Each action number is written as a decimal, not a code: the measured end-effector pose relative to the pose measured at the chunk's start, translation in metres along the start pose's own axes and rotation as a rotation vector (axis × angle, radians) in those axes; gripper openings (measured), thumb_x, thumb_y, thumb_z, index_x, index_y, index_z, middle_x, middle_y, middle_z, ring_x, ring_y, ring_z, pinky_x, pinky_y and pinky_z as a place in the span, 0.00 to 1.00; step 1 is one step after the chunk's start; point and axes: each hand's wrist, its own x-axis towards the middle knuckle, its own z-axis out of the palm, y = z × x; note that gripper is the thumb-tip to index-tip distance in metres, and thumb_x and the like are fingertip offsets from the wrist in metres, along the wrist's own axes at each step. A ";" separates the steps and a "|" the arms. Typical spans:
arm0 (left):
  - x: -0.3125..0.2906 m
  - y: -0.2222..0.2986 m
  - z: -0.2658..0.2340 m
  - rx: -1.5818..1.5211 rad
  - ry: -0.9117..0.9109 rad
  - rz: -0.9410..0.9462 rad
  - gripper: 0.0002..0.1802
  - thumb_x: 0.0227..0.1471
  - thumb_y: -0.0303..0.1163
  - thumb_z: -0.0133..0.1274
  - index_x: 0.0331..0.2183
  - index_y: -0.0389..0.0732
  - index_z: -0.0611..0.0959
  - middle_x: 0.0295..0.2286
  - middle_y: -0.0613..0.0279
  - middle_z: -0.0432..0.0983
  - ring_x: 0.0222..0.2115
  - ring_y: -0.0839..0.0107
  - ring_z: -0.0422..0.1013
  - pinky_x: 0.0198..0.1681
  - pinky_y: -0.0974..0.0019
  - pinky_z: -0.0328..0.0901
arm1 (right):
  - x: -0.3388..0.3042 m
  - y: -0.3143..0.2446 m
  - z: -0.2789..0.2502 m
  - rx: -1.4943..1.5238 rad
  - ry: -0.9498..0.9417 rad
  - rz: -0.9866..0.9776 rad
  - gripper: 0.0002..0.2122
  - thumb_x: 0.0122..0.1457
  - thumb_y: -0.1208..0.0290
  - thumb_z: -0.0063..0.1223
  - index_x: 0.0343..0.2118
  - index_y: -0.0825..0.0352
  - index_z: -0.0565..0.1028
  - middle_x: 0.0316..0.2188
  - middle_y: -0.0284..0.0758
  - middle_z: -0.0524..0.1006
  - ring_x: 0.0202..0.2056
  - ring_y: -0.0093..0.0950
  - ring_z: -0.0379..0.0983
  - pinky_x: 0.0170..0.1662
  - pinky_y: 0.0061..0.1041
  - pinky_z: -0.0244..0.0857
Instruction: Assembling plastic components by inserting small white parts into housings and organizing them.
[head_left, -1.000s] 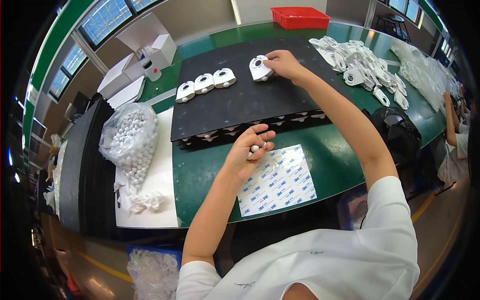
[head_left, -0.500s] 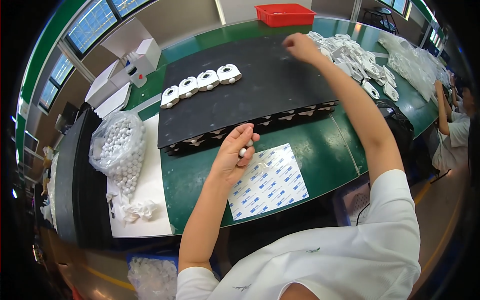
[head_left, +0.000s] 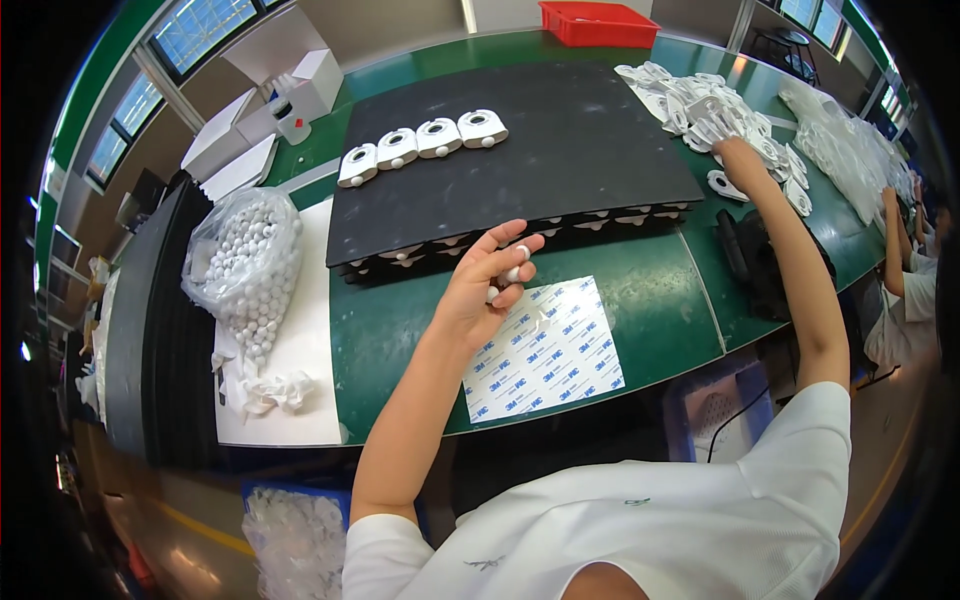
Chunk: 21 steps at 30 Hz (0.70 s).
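My left hand (head_left: 485,283) is closed around several small white balls (head_left: 514,274), its forefinger stretched away from them. Just below it lies a square adhesive sheet (head_left: 560,365) with a blue print. My right hand (head_left: 744,164) reaches to the near side of a heap of flat white plastic parts (head_left: 705,105), each with a round hole. Its fingertips are lost among the parts, so I cannot tell whether they grip one. On the black foam board (head_left: 560,130) stand several white parts (head_left: 438,138) side by side in a row, a white ball at the front of each.
A clear bag of white balls (head_left: 262,290) leans at the left on white board, with crumpled tissue (head_left: 275,393) below. More foam sheets are stacked under the top board. A red tray (head_left: 598,24), a clear plastic bag (head_left: 830,140) and a dark bag (head_left: 765,262) surround the work area.
My right hand has moved from above the board's far right corner, nearer and rightward, to the heap. The left hand's fingers have loosened, showing more of the balls. The view has shifted slightly.
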 end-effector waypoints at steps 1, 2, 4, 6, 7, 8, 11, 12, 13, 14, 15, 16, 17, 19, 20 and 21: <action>0.000 0.000 0.000 0.027 0.004 0.012 0.17 0.48 0.23 0.49 0.43 0.37 0.69 0.38 0.56 0.67 0.22 0.81 0.62 0.12 0.83 0.49 | -0.004 0.004 0.003 0.002 -0.053 -0.021 0.11 0.47 0.82 0.44 0.34 0.65 0.73 0.35 0.39 0.71 0.40 0.41 0.66 0.43 0.33 0.62; -0.001 0.000 -0.001 0.024 0.014 0.016 0.17 0.48 0.23 0.49 0.43 0.37 0.69 0.38 0.56 0.67 0.22 0.81 0.62 0.12 0.83 0.49 | -0.006 0.005 0.004 0.048 -0.032 -0.043 0.14 0.44 0.85 0.46 0.34 0.65 0.74 0.34 0.39 0.70 0.41 0.39 0.66 0.45 0.31 0.61; -0.002 0.001 -0.003 0.039 0.006 0.037 0.15 0.51 0.31 0.49 0.42 0.38 0.69 0.35 0.58 0.69 0.21 0.82 0.62 0.11 0.84 0.49 | -0.016 0.007 -0.001 0.019 -0.095 -0.088 0.15 0.41 0.87 0.47 0.34 0.65 0.74 0.35 0.40 0.70 0.42 0.38 0.65 0.46 0.30 0.60; -0.002 0.001 -0.005 0.045 0.015 0.036 0.15 0.52 0.35 0.49 0.40 0.38 0.69 0.34 0.59 0.70 0.21 0.83 0.62 0.11 0.84 0.49 | -0.022 0.010 -0.002 0.070 -0.149 -0.098 0.19 0.37 0.89 0.48 0.35 0.64 0.74 0.37 0.40 0.70 0.44 0.37 0.64 0.47 0.29 0.59; -0.001 0.000 -0.006 0.051 0.008 0.023 0.15 0.52 0.38 0.49 0.39 0.38 0.70 0.32 0.60 0.71 0.20 0.83 0.62 0.11 0.84 0.49 | -0.026 0.018 0.002 0.151 -0.147 -0.067 0.20 0.35 0.90 0.48 0.35 0.64 0.74 0.38 0.40 0.69 0.45 0.37 0.64 0.48 0.29 0.59; 0.000 -0.001 -0.003 0.084 -0.008 0.026 0.18 0.51 0.44 0.49 0.35 0.39 0.71 0.27 0.62 0.71 0.19 0.84 0.61 0.11 0.85 0.48 | -0.029 0.037 0.012 0.146 -0.162 -0.040 0.19 0.36 0.89 0.49 0.35 0.64 0.74 0.38 0.40 0.69 0.45 0.38 0.64 0.48 0.29 0.59; -0.002 0.000 -0.006 0.039 -0.040 0.009 0.21 0.50 0.48 0.49 0.33 0.38 0.72 0.22 0.66 0.69 0.17 0.84 0.60 0.11 0.85 0.47 | -0.030 0.046 0.016 0.237 -0.185 0.019 0.16 0.36 0.83 0.56 0.34 0.65 0.74 0.38 0.40 0.70 0.43 0.38 0.65 0.47 0.28 0.59; -0.002 0.000 -0.006 0.035 -0.024 0.027 0.21 0.50 0.48 0.49 0.33 0.38 0.72 0.22 0.66 0.69 0.17 0.84 0.60 0.11 0.85 0.47 | -0.032 0.051 0.018 0.298 -0.136 -0.010 0.17 0.36 0.81 0.59 0.34 0.66 0.73 0.37 0.40 0.71 0.42 0.38 0.66 0.47 0.29 0.59; -0.003 0.002 -0.004 0.033 -0.020 0.004 0.23 0.49 0.50 0.49 0.32 0.38 0.72 0.20 0.68 0.67 0.16 0.85 0.59 0.11 0.85 0.46 | -0.033 0.057 0.020 0.358 -0.087 -0.037 0.18 0.35 0.78 0.61 0.34 0.66 0.73 0.36 0.40 0.71 0.41 0.38 0.66 0.47 0.29 0.59; -0.003 0.002 -0.003 0.029 -0.015 -0.022 0.24 0.48 0.52 0.49 0.32 0.38 0.72 0.18 0.70 0.65 0.15 0.85 0.58 0.11 0.85 0.45 | -0.032 0.059 0.022 0.362 -0.085 -0.059 0.18 0.35 0.78 0.61 0.34 0.66 0.73 0.36 0.40 0.71 0.41 0.38 0.66 0.47 0.29 0.59; -0.003 0.002 -0.004 0.024 0.000 -0.009 0.24 0.48 0.52 0.49 0.32 0.38 0.72 0.18 0.70 0.65 0.15 0.85 0.58 0.11 0.85 0.45 | -0.031 0.060 0.023 0.351 -0.139 -0.026 0.19 0.35 0.78 0.61 0.35 0.66 0.73 0.36 0.40 0.72 0.42 0.38 0.67 0.47 0.29 0.60; -0.002 0.002 -0.005 0.032 -0.023 -0.017 0.24 0.48 0.53 0.49 0.31 0.38 0.72 0.17 0.70 0.64 0.15 0.85 0.58 0.11 0.84 0.45 | -0.031 0.061 0.025 0.339 -0.193 0.009 0.20 0.35 0.78 0.62 0.36 0.67 0.72 0.37 0.40 0.72 0.42 0.37 0.67 0.47 0.28 0.60; -0.005 0.003 -0.006 0.043 -0.038 -0.021 0.25 0.47 0.53 0.49 0.31 0.38 0.72 0.17 0.71 0.63 0.15 0.86 0.57 0.11 0.84 0.45 | -0.030 0.051 0.022 0.347 -0.193 -0.016 0.20 0.35 0.78 0.62 0.36 0.67 0.72 0.37 0.40 0.72 0.42 0.37 0.67 0.47 0.28 0.60; -0.005 0.004 -0.007 0.028 -0.035 -0.015 0.24 0.48 0.51 0.50 0.32 0.38 0.72 0.17 0.71 0.62 0.15 0.86 0.59 0.10 0.84 0.44 | -0.033 0.031 0.010 0.479 -0.224 0.197 0.22 0.35 0.79 0.62 0.39 0.67 0.71 0.39 0.40 0.72 0.42 0.35 0.68 0.46 0.28 0.60; -0.005 0.005 -0.006 0.046 -0.054 0.000 0.22 0.49 0.49 0.51 0.32 0.38 0.72 0.17 0.71 0.63 0.16 0.86 0.59 0.11 0.85 0.45 | -0.031 0.035 0.012 0.463 -0.239 0.202 0.24 0.34 0.80 0.62 0.40 0.67 0.70 0.39 0.39 0.72 0.42 0.34 0.68 0.46 0.27 0.60; -0.004 0.005 -0.005 0.064 -0.073 0.015 0.20 0.49 0.48 0.51 0.33 0.39 0.73 0.18 0.71 0.63 0.16 0.86 0.60 0.11 0.85 0.45 | -0.031 0.038 0.013 0.462 -0.240 0.195 0.24 0.34 0.80 0.62 0.40 0.67 0.70 0.39 0.39 0.72 0.42 0.34 0.68 0.46 0.27 0.60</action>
